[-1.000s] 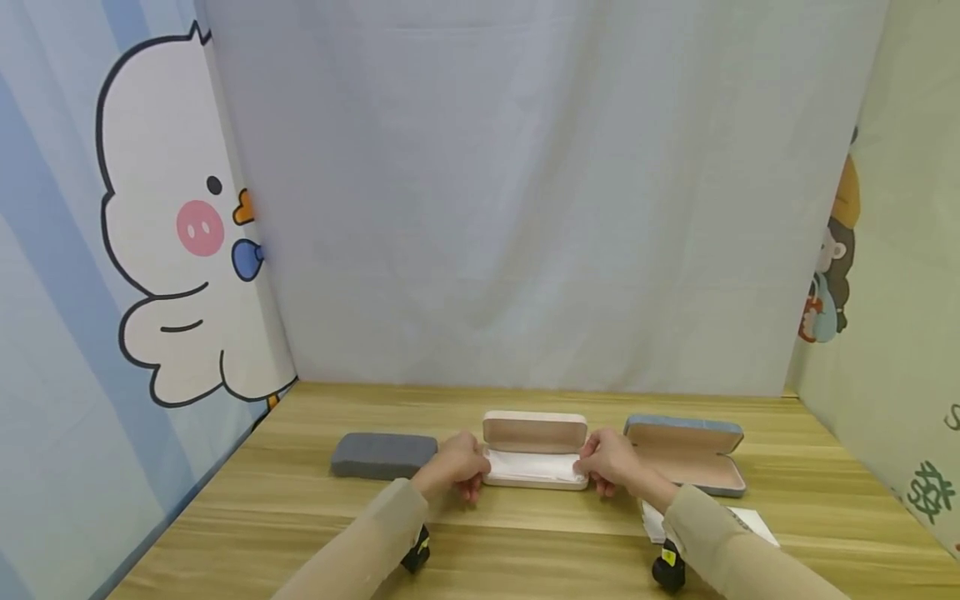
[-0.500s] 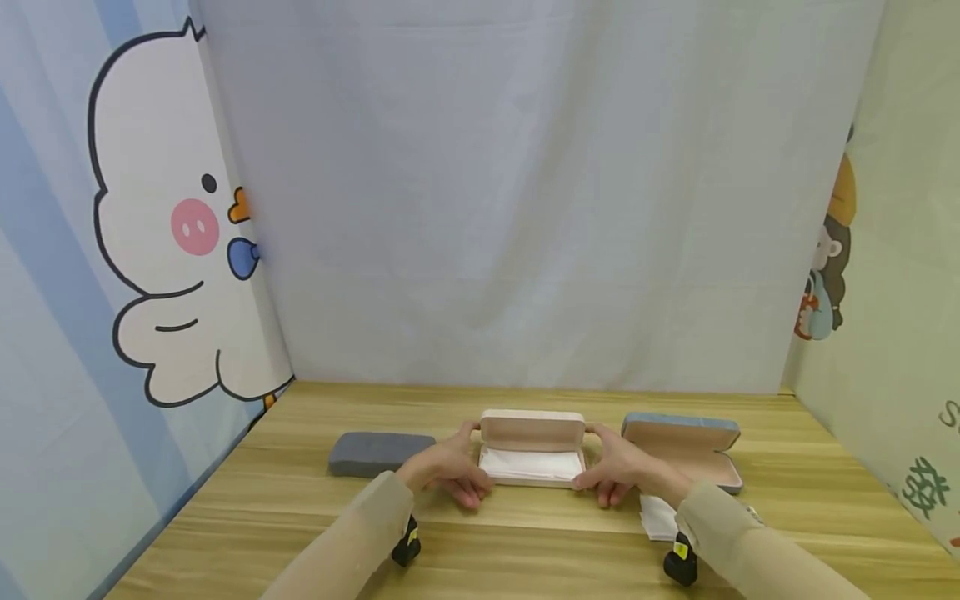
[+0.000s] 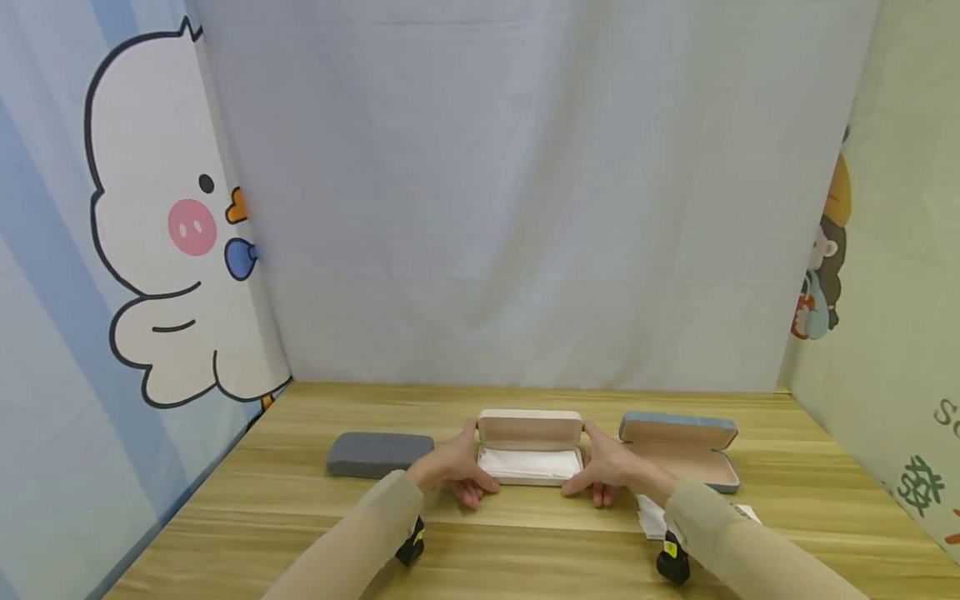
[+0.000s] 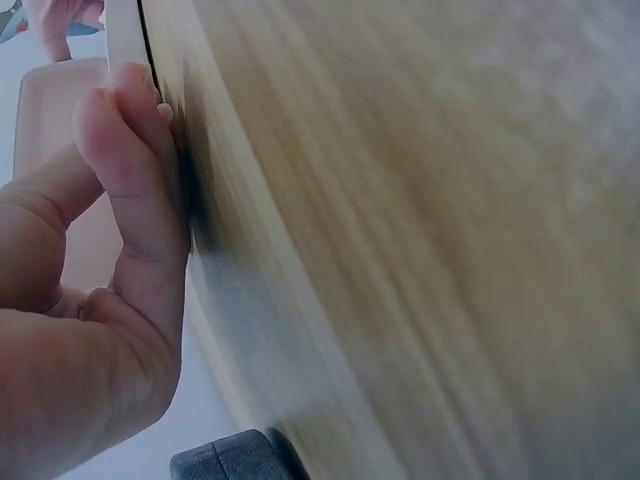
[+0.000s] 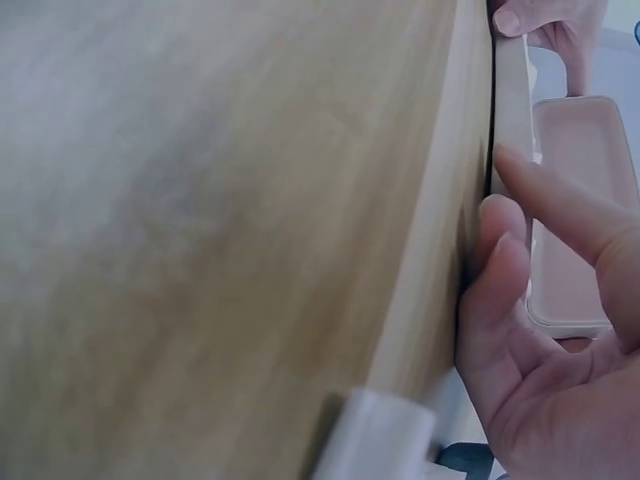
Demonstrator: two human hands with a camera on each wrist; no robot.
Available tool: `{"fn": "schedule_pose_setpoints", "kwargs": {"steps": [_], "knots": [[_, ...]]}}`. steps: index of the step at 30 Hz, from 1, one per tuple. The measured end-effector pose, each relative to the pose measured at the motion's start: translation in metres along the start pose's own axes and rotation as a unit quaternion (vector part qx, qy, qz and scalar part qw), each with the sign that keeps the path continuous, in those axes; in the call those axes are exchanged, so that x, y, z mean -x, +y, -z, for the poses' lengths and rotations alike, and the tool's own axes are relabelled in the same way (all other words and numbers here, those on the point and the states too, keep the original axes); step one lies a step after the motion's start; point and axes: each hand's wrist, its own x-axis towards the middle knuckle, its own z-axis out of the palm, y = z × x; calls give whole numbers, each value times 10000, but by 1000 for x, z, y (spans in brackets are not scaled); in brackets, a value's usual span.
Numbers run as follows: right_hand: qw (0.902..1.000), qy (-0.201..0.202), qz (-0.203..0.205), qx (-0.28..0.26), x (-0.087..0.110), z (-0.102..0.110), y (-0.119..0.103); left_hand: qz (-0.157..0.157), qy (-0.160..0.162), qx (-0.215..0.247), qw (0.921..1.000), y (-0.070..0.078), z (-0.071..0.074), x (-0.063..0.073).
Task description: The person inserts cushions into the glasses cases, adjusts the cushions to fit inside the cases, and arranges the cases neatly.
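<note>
An open white glasses case (image 3: 529,416) stands in the middle of the table in the head view, its pale pink lid raised at the back. A folded white cloth (image 3: 530,463) lies in its bottom half. My left hand (image 3: 456,468) holds the case's left end, thumb at the front edge and index finger up by the lid. On the right end my right hand (image 3: 613,465) has a matching hold. Both wrist views show the lid's pink lining (image 5: 580,200) beyond the fingers. The lower fingers of the left hand (image 4: 130,330) are bent close to the tabletop.
Left of the hands lies a closed grey glasses case (image 3: 378,454). An open blue glasses case (image 3: 681,429) stands on the right, close to my right hand. White folded cloths or papers (image 3: 651,520) lie partly under my right forearm. A pale curtain (image 3: 525,208) hangs behind the table.
Both hands have left the cloth's ends inside the case and spread round the case's two ends, index fingers rising to the lid. The thumbs have since slid slightly inward along the front edge.
</note>
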Motion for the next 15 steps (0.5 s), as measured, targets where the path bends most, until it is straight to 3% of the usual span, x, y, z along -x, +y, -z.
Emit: {"fn": "schedule_pose_setpoints", "kwargs": {"steps": [15], "knots": [[9980, 317, 21, 539, -4, -10, -4, -141, 325, -607, 9975, -1, -1, 3]]}}
